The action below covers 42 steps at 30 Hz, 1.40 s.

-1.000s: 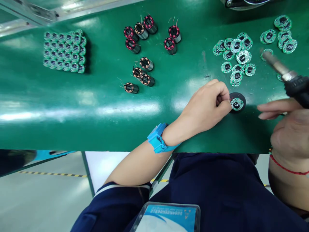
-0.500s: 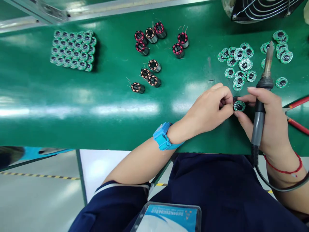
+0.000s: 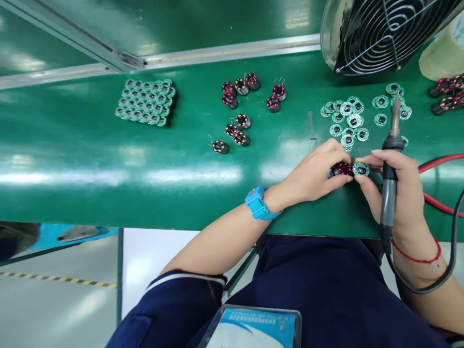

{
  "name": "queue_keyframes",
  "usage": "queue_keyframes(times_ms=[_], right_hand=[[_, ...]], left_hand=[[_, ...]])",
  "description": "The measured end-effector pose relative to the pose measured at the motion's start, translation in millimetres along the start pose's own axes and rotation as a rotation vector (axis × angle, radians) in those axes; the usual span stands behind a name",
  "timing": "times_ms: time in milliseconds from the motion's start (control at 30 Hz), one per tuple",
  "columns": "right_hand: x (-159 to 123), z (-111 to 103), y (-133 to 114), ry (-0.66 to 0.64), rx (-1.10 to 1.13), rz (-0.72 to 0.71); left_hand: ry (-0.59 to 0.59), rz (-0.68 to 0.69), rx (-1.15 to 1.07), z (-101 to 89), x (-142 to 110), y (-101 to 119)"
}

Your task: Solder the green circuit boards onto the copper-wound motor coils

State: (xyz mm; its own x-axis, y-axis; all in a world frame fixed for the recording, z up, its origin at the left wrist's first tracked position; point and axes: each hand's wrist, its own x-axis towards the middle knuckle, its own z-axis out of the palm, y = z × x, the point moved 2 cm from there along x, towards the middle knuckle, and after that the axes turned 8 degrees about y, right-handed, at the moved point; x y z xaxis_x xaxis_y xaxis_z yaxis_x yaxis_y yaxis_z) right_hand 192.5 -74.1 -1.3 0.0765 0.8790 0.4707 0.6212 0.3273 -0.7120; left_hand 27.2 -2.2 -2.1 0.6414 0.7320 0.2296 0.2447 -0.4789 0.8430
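Checking the hands: what's the state?

Left hand (image 3: 311, 169) is closed in a tight pinch on a wound coil (image 3: 340, 169), red and black. Right hand (image 3: 398, 188) wraps a soldering iron (image 3: 389, 183), tip pointing away from the coil, and its thumb sits against a round green circuit board (image 3: 361, 168).

Where's that board?

Between the hands, touching the coil's end, just past the left fingertips. Can't tell if it's joined; the contact is too small and partly hidden.

Done versus left?

Left of the hands on the green counter (image 3: 108, 193), there's a packed block of round green-edged parts (image 3: 145, 102); can't tell if those are finished. Nearer, loose coils (image 3: 235, 111) stand in small groups. Just ahead of the hands, loose boards (image 3: 348, 121) lie in a scattered heap, so plenty of both remain apart.
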Motion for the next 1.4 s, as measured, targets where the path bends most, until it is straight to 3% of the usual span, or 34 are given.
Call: queue_keyframes(times_ms=[200, 300, 433, 533, 700, 867, 1033, 1167, 1233, 1400], right_hand=[[-2.9, 1.8, 3.9, 0.024, 0.155, 0.086], [-0.4, -0.6, 0.8, 0.057, 0.095, 0.012], [2.1, -2.2, -2.4, 0.052, 0.032, -0.163], [1.8, -0.8, -1.9, 0.003, 0.061, -0.206], [1.2, 2.8, -6.3, -0.023, 0.033, -0.261], [0.7, 7.2, -10.6, 0.012, -0.086, -0.285], [0.6, 10.1, -10.3, -0.013, -0.349, -0.230], [0.9, 11.8, -11.5, -0.011, -0.383, -0.271], [0.9, 12.1, -11.2, 0.000, -0.331, -0.291], [0.0, 8.4, -2.5, 0.023, -0.237, -0.167]], left_hand=[[0.007, -0.101, -0.184, -12.5, 2.2, -1.5], [0.065, -0.175, -0.276, -11.0, 1.8, -0.2], [0.047, -0.476, -0.679, -3.3, -1.4, 0.4], [0.044, -0.651, -0.896, -0.3, -4.4, 0.5], [0.059, -0.749, -0.999, 4.5, -7.9, 1.0], [0.072, -0.764, -0.949, 14.8, -10.1, 2.0], [0.118, -0.697, -0.927, 17.4, -9.6, 5.2], [0.096, -0.635, -0.872, 14.4, -6.7, 3.2], [0.155, -0.582, -0.745, 5.9, -3.7, -2.3], [0.420, -0.497, -0.039, -32.8, 1.1, -20.4]])
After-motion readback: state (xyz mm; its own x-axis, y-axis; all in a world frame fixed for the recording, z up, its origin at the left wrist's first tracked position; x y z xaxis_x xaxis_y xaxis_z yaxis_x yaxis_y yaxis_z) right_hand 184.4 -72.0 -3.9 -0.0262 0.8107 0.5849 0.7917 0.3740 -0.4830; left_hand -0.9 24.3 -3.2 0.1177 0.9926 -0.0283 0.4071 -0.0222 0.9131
